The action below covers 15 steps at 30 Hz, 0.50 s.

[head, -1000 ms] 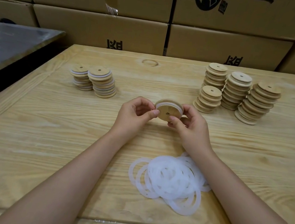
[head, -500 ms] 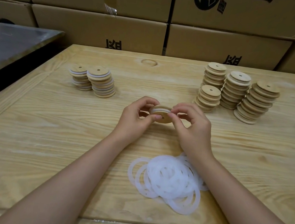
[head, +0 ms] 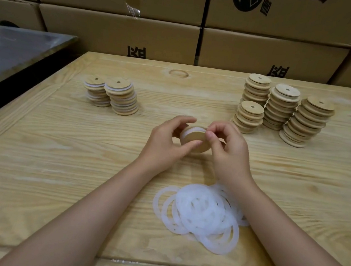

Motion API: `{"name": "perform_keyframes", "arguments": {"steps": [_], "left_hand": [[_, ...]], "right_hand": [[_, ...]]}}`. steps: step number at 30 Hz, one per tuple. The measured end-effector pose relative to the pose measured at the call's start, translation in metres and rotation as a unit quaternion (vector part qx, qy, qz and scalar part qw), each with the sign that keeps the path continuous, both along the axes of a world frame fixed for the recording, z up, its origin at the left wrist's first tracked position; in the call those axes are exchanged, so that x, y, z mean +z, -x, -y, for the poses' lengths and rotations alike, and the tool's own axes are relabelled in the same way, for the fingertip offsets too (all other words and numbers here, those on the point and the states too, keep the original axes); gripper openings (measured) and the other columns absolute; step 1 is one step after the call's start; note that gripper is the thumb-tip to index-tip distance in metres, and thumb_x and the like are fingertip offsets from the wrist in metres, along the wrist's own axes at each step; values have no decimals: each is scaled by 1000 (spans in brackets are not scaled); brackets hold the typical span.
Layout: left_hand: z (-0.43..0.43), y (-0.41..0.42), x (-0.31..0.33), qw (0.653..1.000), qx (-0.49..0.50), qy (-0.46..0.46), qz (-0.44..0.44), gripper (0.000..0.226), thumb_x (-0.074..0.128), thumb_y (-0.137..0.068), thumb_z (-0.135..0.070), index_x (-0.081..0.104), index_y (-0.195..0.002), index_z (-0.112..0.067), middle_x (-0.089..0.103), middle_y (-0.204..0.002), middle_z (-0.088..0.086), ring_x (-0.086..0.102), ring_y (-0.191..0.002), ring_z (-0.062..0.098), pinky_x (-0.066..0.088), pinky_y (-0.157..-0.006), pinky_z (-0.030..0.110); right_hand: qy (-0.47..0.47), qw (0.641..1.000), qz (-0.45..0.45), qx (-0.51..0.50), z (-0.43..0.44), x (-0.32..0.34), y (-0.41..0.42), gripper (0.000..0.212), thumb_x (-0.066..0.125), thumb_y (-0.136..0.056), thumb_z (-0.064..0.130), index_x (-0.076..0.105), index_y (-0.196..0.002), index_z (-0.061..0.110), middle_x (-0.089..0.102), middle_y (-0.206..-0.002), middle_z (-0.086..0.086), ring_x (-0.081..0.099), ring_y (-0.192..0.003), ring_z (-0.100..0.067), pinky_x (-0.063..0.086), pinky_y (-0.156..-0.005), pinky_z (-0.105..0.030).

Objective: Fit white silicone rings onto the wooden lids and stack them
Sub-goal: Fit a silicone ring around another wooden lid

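Gripping a wooden lid (head: 194, 139), white ring (head: 189, 132) on its rim, in left hand (head: 162, 146) and right hand (head: 231, 154); loose rings (head: 200, 212) nearer than the lid, ringed stacks (head: 122, 96) left, bare stacks (head: 280, 109) right

Wooden table (head: 35, 160) bears lid stacks (head: 282, 110) and rings (head: 200, 212).

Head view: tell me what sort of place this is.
Probably a small assembly or packing workshop: printed cardboard cartons stacked behind the wooden table, many stacks of wooden lids, and a loose pile of white silicone rings.
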<state>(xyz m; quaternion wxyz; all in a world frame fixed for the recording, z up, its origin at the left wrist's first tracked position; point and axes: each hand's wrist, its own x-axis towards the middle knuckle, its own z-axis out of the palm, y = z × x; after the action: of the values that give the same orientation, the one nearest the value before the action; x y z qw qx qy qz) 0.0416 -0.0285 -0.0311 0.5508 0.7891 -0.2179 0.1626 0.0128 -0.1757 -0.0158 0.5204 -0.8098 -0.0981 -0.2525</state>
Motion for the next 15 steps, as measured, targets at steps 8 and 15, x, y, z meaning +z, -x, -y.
{"name": "perform_keyframes", "arguments": {"steps": [8,15], "left_hand": [[-3,-2,-2,999,-15,-39,-12,24,75,-75,-17,65,-93,-31,65,-84,-19,61,-79,4,52,-74,29],[-3,-2,-3,993,11,-101,56,27,76,-76,-13,70,-102,-12,63,-84,-11,53,-72,1,48,-72,24]], "right_hand": [[-10,999,-23,35,7,3,-2,10,66,-84,2,65,-80,11,58,-90,5,58,-90,-9,51,-81,-27],[-16,997,-53,62,10,3,-3,10,67,-84,2,65,-80,10,57,-93,4,58,-96,-15,50,-88,-37]]}}
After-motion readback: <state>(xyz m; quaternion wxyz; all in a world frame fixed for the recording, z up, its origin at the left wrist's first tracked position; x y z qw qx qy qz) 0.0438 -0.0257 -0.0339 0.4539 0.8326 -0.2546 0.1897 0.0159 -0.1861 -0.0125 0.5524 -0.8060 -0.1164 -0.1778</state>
